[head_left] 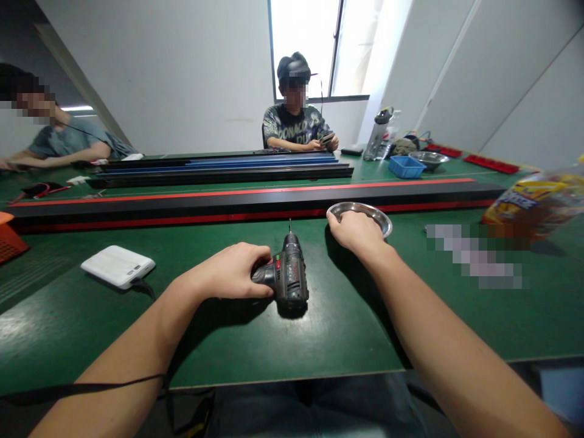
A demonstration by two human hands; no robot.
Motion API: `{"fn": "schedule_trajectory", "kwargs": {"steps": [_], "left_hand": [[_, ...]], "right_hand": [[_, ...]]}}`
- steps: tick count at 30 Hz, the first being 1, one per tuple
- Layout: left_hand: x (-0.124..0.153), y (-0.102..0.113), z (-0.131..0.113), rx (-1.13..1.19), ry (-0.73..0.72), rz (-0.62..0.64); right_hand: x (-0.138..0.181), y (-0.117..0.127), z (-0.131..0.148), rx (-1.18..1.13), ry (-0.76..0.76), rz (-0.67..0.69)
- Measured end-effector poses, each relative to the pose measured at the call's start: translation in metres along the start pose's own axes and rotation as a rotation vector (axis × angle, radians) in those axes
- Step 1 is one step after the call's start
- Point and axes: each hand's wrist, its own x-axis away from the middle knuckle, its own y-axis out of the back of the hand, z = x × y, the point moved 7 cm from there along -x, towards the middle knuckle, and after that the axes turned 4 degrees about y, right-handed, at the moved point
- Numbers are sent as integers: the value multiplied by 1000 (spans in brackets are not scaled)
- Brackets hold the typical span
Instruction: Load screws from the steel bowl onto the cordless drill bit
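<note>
A black cordless drill (292, 277) lies on its side on the green table, its thin bit pointing away from me. My left hand (232, 271) is closed around the drill's handle, thumb on the near side and fingers on the far side. To the right, a shallow metal bowl (383, 220) is under my right hand (358, 231). That hand covers the bowl's near rim, with the thumb at the left edge and the fingers bent inside; the fingertips and the bowl's contents are hidden.
A long black bar with red edges (205, 207) crosses the table just beyond the drill. Behind it lie more dark and blue strips (228, 167). A white power bank (117, 266) with a cable, an orange basket (11, 237) and a snack bag (533, 204) flank me. Two people sit around the table.
</note>
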Motion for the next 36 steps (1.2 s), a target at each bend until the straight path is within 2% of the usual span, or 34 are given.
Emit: {"fn": "schedule_trajectory", "kwargs": {"steps": [9,18,36], "left_hand": [[0,0,0,-3,2,4],[-1,0,0,-2,16,4],[-1,-1,0,-18,-7,-7]], "right_hand": [[2,11,7,9,72,-135],[1,10,6,63,106,-205],[0,7,6,57,126,-193]]}}
